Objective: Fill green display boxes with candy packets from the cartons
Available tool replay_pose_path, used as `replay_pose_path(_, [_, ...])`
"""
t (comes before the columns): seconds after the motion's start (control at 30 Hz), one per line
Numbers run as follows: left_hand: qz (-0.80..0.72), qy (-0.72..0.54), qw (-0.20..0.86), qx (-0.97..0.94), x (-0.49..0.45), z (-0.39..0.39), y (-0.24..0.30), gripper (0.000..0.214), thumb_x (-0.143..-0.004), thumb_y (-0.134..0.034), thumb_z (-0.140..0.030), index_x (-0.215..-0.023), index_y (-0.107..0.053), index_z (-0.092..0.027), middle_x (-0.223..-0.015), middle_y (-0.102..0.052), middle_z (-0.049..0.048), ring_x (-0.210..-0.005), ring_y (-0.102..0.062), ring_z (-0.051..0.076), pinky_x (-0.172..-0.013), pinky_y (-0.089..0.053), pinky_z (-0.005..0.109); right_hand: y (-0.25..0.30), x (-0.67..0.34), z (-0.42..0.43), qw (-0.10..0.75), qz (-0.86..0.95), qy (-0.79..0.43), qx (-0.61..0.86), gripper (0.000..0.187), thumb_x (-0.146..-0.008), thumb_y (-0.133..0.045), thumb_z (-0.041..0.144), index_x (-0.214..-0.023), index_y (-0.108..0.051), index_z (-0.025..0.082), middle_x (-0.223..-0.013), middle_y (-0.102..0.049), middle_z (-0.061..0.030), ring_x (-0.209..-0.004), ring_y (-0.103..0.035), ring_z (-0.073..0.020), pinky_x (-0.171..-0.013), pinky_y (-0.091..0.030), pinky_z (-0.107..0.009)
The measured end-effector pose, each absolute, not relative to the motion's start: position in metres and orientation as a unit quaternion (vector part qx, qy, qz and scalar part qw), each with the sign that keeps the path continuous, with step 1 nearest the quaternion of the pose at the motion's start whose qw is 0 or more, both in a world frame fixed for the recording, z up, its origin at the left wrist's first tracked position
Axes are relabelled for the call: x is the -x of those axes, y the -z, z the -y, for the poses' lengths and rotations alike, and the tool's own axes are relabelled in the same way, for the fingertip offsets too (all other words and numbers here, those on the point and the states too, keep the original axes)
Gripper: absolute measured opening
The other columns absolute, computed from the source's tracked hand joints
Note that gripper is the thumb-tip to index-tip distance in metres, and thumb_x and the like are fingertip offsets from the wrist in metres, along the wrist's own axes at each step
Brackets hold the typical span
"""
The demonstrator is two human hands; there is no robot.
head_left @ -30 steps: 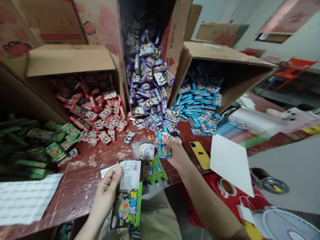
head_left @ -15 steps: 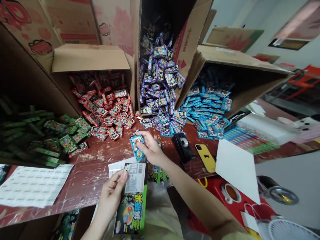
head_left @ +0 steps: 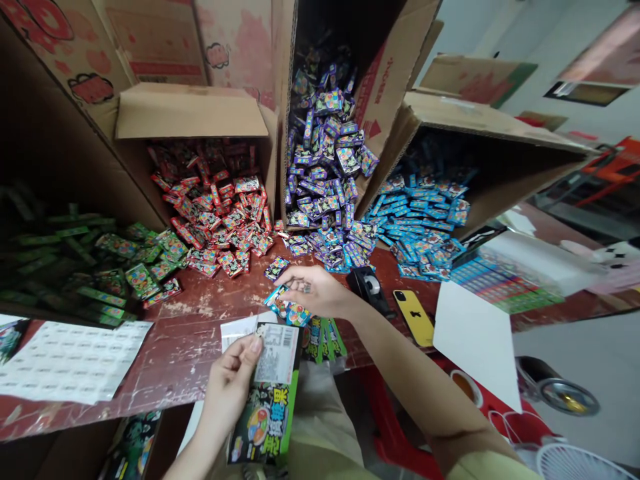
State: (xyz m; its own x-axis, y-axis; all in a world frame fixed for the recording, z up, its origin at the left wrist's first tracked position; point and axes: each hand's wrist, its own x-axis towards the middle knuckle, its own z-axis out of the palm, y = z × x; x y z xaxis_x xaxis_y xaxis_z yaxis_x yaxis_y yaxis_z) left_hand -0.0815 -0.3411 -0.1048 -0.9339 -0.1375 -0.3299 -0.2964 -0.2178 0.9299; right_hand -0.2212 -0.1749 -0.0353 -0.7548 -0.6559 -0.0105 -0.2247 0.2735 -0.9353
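Observation:
My left hand (head_left: 235,367) pinches the top of a black-and-green printed candy pouch (head_left: 265,413) between thumb and fingers. A white label with a barcode shows near the pouch's upper end. Just above and to the right, my right hand (head_left: 317,291) is closed on small blue candy packets (head_left: 289,308), held low over the table; how many is hard to tell. One purple packet (head_left: 277,268) lies by its fingertips. Under the right wrist, several more black-and-green pouches (head_left: 324,339) lie fanned at the table's edge.
Cardboard boxes spill green packets (head_left: 143,281), red packets (head_left: 233,217), purple packets (head_left: 327,167) and blue packets (head_left: 425,223) onto the table. A tape dispenser (head_left: 370,291), yellow phone (head_left: 413,318) and white sheet (head_left: 475,340) lie right. A label sheet (head_left: 75,360) lies left.
My right hand has moved slightly right and turned, tilting the blue packets flatter. The purple packet on the table is now uncovered. My left hand still holds the pouch, and the view has shifted slightly.

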Motion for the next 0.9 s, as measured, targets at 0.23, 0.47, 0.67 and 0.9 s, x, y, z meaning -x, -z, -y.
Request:
replay_pose_path(0.23, [-0.629,-0.756,0.059,0.171,0.079,0.34,0.098,0.038,-0.076,-0.067,-0.05,-0.093,-0.073,-0.017,-0.075,-0.069,0.0034,-0.07,-0.06,0.017,-0.061,-0.047,0.022,0.042,0.233,0.167,0.222,-0.76,0.518,0.325,0.019,-0.078,-0.065,0.025,-0.094,-0.066,0.014,-0.067,-0.058,0.0025,-0.055,-0.047,-0.0073,-0.049,-0.035,-0.019])
replay_pose_path(0.47, [-0.624,-0.762,0.093,0.143,0.077,0.336,0.099,0.035,-0.078,-0.065,-0.049,-0.092,-0.072,-0.017,-0.069,-0.064,0.002,-0.066,-0.056,0.016,-0.06,-0.044,0.022,0.023,0.228,0.167,0.238,-0.732,0.429,0.472,0.01,-0.086,-0.053,0.019,-0.087,-0.063,0.016,-0.082,-0.058,-0.0005,-0.068,-0.048,-0.0102,-0.061,-0.038,-0.022])
replay_pose_path(0.67, [-0.63,-0.754,0.065,0.176,0.079,0.335,0.087,0.044,-0.071,-0.068,-0.057,-0.087,-0.072,-0.017,-0.073,-0.068,0.0037,-0.066,-0.058,0.018,-0.059,-0.046,0.023,0.033,0.209,0.18,0.206,-0.745,0.492,0.402,0.011,-0.081,-0.064,0.02,-0.092,-0.063,0.018,-0.088,-0.062,-0.0023,-0.079,-0.056,-0.0136,-0.076,-0.045,-0.029])
replay_pose_path(0.9, [-0.603,-0.767,0.015,0.219,0.072,0.358,0.098,0.035,-0.069,-0.073,-0.051,-0.077,-0.065,-0.018,-0.065,-0.064,-0.0006,-0.055,-0.055,0.012,-0.054,-0.046,0.02,0.086,0.193,0.187,0.152,-0.716,0.556,0.393,0.011,-0.076,-0.072,0.031,-0.077,-0.069,0.02,-0.114,-0.06,-0.007,-0.108,-0.056,-0.0202,-0.096,-0.044,-0.039])
